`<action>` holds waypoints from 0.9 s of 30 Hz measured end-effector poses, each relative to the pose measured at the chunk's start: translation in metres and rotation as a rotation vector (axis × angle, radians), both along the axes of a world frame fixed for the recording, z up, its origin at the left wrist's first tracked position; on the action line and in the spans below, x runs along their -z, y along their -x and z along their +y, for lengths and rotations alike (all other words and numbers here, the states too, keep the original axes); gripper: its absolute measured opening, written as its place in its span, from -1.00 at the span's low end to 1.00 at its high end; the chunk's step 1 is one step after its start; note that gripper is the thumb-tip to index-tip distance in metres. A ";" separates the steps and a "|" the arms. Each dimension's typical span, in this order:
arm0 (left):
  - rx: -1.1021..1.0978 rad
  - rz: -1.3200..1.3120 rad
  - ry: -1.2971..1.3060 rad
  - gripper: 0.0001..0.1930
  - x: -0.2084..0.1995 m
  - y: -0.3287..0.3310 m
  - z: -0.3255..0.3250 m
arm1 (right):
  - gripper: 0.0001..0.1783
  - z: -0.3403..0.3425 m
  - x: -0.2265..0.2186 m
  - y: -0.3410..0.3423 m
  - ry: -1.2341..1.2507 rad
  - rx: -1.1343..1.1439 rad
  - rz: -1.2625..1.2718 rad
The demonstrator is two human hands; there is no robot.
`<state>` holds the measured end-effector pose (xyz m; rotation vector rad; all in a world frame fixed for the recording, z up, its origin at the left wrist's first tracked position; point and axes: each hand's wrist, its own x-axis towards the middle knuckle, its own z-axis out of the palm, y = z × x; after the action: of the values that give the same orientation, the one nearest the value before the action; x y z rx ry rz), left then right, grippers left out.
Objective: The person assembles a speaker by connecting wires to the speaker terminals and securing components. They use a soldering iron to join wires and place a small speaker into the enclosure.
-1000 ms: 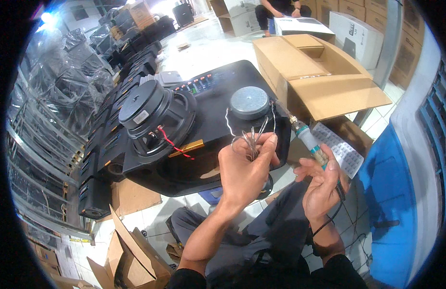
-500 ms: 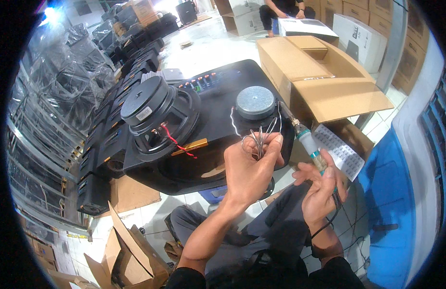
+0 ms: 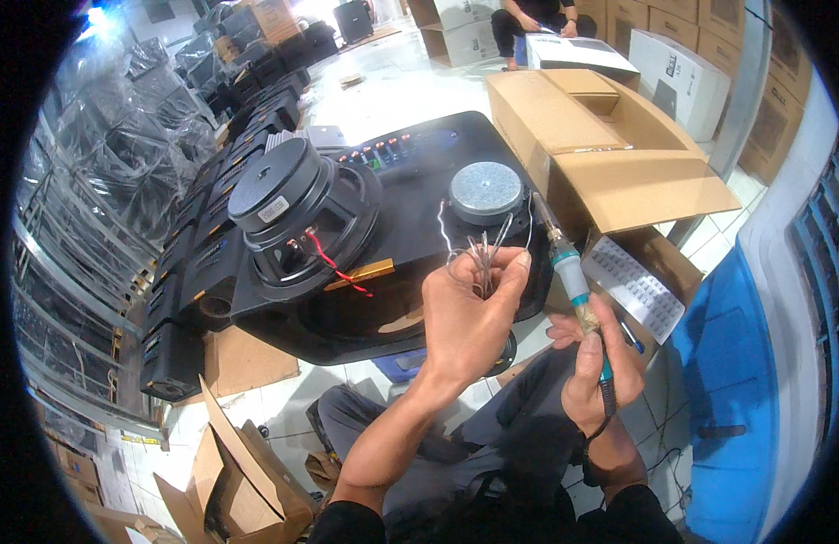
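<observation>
Two hands, both occupied. My left hand (image 3: 469, 313) pinches a bunch of thin wires (image 3: 478, 254) above the black speaker cabinet (image 3: 410, 208); my right hand (image 3: 596, 363) grips a soldering iron (image 3: 564, 263), tip near the small round speaker (image 3: 485, 192). I judge soldering unfinished: wire ends hang loose. Large speaker (image 3: 297, 213) lies alongside, red lead attached. Open cardboard box (image 3: 610, 145) behind.

Left hand (image 3: 465, 317) raised, fingers pinched closed, forearm extended upward. Right hand (image 3: 593, 372) beside it, fist closed, thumb up.
</observation>
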<state>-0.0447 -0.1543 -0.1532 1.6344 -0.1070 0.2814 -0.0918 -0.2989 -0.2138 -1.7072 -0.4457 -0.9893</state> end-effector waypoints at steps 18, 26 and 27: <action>0.046 -0.018 0.042 -0.82 0.003 -0.007 0.006 | -0.61 -0.014 -0.008 -0.002 0.106 0.032 -0.050; 0.064 0.003 0.054 -0.84 -0.001 -0.006 0.010 | -0.56 -0.017 -0.006 -0.003 0.013 0.053 0.051; 0.070 -0.008 0.064 -0.84 0.000 -0.007 0.009 | -0.56 -0.017 -0.006 -0.002 0.018 0.054 0.053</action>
<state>-0.0378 -0.1452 -0.1529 1.5624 -0.1594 0.2352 -0.0896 -0.3163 -0.2081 -1.7655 -0.3772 -0.9790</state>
